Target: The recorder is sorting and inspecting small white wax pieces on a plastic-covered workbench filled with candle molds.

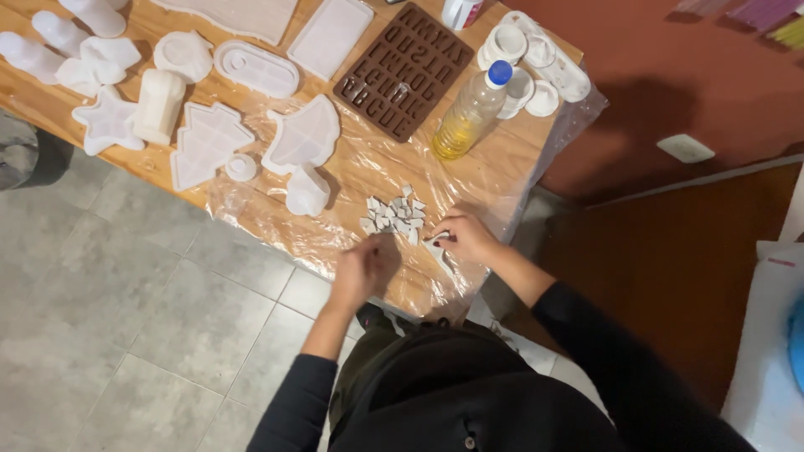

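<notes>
Our right hand [466, 237] closes its fingers on a white shard [437, 251], our blurred left hand [365, 266] looks curled beside it, the pile of white pieces [394, 215] just beyond on the plastic-covered surface [352, 176].

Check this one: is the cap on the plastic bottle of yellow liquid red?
No, the plastic bottle lying on the table beside the brown letter mould has a blue cap.
</notes>
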